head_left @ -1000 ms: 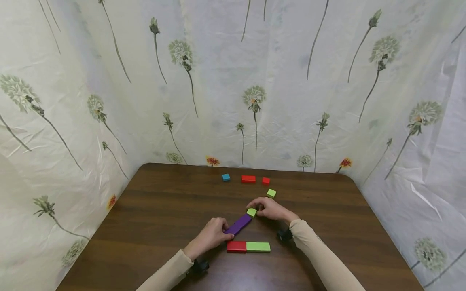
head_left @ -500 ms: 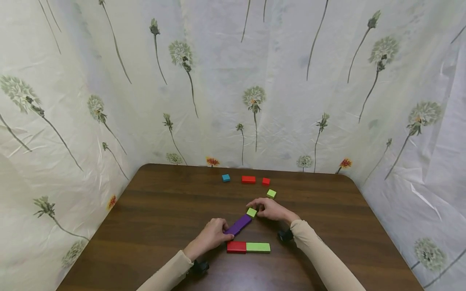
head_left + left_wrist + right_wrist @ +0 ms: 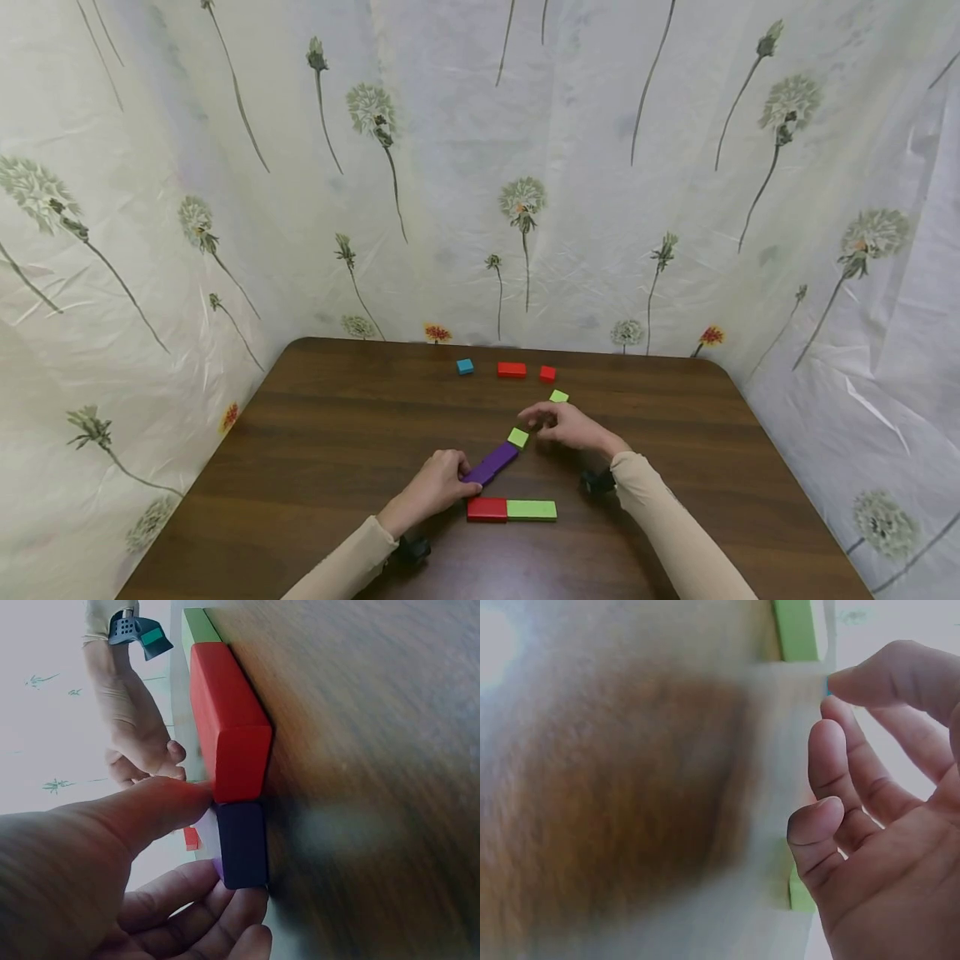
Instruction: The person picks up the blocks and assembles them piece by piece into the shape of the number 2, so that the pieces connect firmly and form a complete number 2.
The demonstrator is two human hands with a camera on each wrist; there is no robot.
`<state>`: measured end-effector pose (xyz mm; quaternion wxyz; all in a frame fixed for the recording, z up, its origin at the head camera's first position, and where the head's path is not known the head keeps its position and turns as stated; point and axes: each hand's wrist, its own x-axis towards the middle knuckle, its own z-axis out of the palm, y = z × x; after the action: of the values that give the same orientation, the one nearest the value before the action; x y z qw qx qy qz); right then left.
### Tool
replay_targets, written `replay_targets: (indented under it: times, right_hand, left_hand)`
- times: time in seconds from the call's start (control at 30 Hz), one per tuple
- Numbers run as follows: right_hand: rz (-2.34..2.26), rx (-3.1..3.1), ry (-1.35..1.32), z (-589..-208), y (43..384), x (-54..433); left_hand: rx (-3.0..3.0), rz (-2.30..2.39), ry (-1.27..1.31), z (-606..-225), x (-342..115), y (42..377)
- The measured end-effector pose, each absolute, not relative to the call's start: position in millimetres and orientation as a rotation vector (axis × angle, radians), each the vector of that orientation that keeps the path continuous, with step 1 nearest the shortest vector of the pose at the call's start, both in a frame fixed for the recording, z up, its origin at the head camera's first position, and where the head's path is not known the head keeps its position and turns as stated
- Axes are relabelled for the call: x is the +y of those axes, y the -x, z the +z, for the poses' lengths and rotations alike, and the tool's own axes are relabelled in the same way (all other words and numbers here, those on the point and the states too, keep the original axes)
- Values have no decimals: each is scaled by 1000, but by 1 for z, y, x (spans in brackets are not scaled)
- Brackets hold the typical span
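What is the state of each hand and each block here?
Purple strip: slanted, held
Left hand: pinches purple strip's near end
Right hand: holds nothing
Middle green block: meets strip's far end
Near red block: flat
Long green block: flat, touches near red block
Far green block: partly hidden by right hand
Blue block: alone
Far long red block: alone
Far small red block: alone

We see a wood-grained tabletop (image 3: 360,417) with a soft gloss on its near side; the near red block (image 3: 487,510) and purple block (image 3: 492,462) look smooth; the floral curtain (image 3: 450,150) looks like creased, faintly shiny cloth, the right sleeve (image 3: 673,517) matt fabric.
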<state>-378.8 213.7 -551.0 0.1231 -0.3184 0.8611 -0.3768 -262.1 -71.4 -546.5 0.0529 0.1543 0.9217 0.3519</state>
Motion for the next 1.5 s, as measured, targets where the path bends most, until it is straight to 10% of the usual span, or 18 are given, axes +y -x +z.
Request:
replay_targets:
  times: [1.5]
  right_hand:
    - [-1357,2763,474,-549,397,256]
  left_hand:
    - [2800,1063,-472,-545,-72,262]
